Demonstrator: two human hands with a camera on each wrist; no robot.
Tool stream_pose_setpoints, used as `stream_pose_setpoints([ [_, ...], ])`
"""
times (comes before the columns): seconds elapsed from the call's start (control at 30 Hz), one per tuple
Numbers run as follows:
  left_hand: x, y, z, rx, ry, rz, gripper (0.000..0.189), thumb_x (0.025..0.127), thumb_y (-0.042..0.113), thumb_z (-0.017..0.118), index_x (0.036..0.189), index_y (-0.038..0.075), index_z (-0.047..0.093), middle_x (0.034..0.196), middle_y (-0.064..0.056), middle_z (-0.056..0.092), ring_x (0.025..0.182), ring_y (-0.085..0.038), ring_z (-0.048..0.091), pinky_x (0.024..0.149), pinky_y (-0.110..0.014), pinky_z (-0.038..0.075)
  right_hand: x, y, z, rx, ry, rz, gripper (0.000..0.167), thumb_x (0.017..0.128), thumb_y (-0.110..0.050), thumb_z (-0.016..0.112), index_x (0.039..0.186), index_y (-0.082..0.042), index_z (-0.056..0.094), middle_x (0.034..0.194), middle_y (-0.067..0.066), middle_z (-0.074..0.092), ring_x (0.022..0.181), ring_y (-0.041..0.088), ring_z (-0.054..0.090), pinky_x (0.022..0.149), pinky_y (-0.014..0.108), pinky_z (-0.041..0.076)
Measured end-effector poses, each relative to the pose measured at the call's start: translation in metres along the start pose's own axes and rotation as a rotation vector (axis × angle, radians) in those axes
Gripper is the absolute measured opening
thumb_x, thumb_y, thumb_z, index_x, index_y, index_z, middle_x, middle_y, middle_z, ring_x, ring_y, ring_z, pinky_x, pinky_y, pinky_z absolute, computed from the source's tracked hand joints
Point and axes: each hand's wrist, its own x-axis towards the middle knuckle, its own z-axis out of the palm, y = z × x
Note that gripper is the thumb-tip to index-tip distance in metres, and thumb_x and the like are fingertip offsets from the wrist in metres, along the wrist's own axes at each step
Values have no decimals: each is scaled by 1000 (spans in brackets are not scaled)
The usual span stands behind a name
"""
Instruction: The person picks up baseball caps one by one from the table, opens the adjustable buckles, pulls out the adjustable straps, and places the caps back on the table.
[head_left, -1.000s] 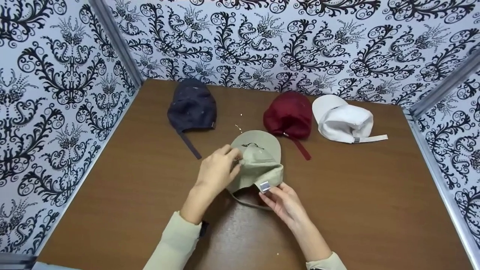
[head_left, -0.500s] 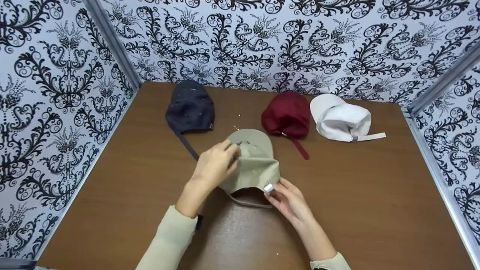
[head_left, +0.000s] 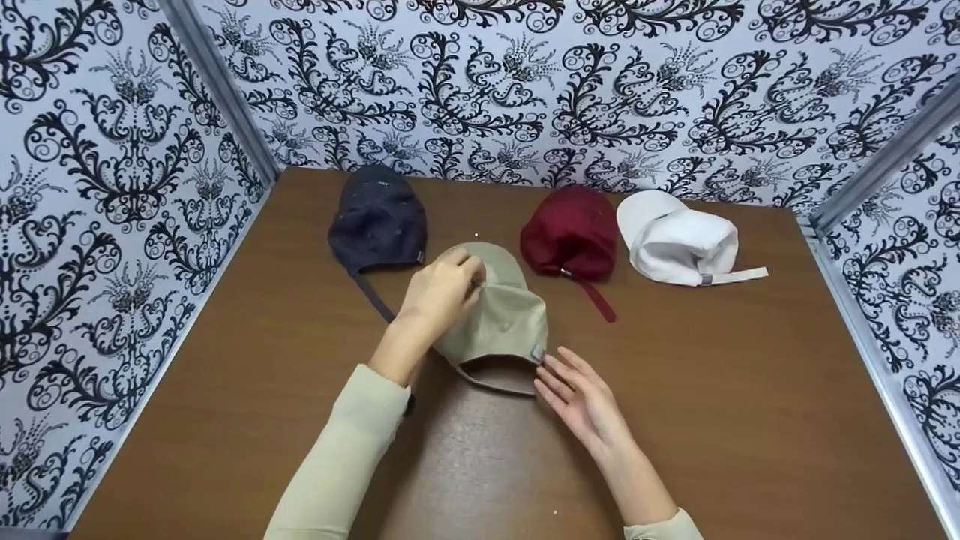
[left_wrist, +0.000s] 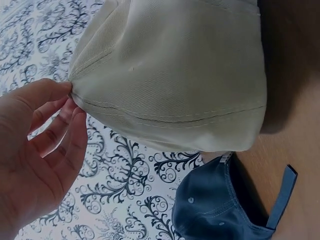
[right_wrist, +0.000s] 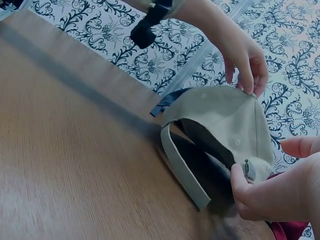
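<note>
Left hand (head_left: 442, 289): reaching forward over the table (head_left: 720, 405), wrist bending, palm turning inward; thumb and fingertips are closing in a narrow pinch on the peak of the beige cap (head_left: 510, 322), the remaining fingers curving loosely below.

Right hand (head_left: 581, 397): coming in from the near right, palm facing the cap, fingers extending with slight gaps between them and gripping nothing; the fingertips are lying at the silver buckle (right_wrist: 249, 170), and whether they are touching it is hard to tell.

Beige cap: hanging crown-up from the left hand's pinch, between both hands near the middle of the table, brim pointing toward the patterned wall (head_left: 495, 97), rear opening facing the person; its strap (right_wrist: 182, 167) is running along the opening, its end showing unfastened.

Sleeves (head_left: 341, 442): pale, covering both forearms.

Three further caps, lying along the far side: navy cap (head_left: 379, 221) at left; red cap (head_left: 570, 232) right of centre; white cap (head_left: 694, 240) sitting just beside the red.
</note>
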Motion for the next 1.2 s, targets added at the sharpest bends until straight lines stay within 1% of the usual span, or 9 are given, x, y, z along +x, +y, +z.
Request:
stream_pose_setpoints([
  [0.17,20,-6,9,47,-38,-21,9,89,15,71,95,11,66,101,-6,64,95,-28,66,74,-42,59,0,-2,-5,15,-16,-6,51,102,-2,45,150,1,28,123,7,66,118,24,62,107,39,49],
  [0.37,45,-14,16,75,-81,-96,10,91,16,67,101,12,68,106,-7,67,92,-34,69,76,-46,59,-3,-4,-11,20,-62,-13,34,103,-5,45,136,-8,49,128,8,65,121,24,61,108,39,49],
  [0.5,62,-16,20,86,-89,-148,9,95,15,61,100,11,66,108,-10,67,90,-40,70,75,-50,59,-5,-4,-15,22,-87,-14,30,103,-4,44,130,-12,54,129,8,64,122,24,60,106,37,50],
  [0.63,78,-19,24,84,-111,-177,9,97,11,58,102,10,65,113,-14,66,94,-43,69,78,-51,59,-7,-4,-19,32,-97,-17,29,103,-4,44,128,-14,57,129,8,63,123,25,60,107,39,50],
  [0.77,91,-25,25,62,-143,-233,16,99,8,53,107,12,65,120,-15,63,102,-43,67,85,-51,58,-8,-5,-20,27,-100,-18,33,104,-5,44,135,-9,51,128,8,64,123,25,60,107,39,49],
  [0.9,99,-32,28,53,-125,-275,22,100,4,47,112,10,64,125,-15,61,105,-44,67,87,-52,57,-7,-7,-22,9,-95,-17,35,104,-6,44,139,-7,47,129,7,63,122,24,60,107,38,49],
  [1.0,102,-37,33,37,-103,-297,26,100,4,47,121,9,62,132,-15,59,105,-45,67,87,-52,57,-7,-7,-24,6,-91,-18,35,104,-5,44,139,-7,47,129,7,63,121,23,60,106,38,50],
  [1.1,102,-43,37,8,-85,-311,28,101,9,49,127,9,59,137,-15,56,106,-45,66,88,-52,57,-8,-7,-26,12,-93,-16,35,104,-5,44,138,-8,48,128,7,63,120,23,61,106,37,50],
  [1.2,103,-47,39,-6,-84,-318,27,102,14,51,127,7,57,136,-17,54,113,-42,62,93,-51,55,-10,-7,-28,12,-106,-23,33,104,-6,44,135,-9,52,127,6,64,120,22,61,104,36,51],
])
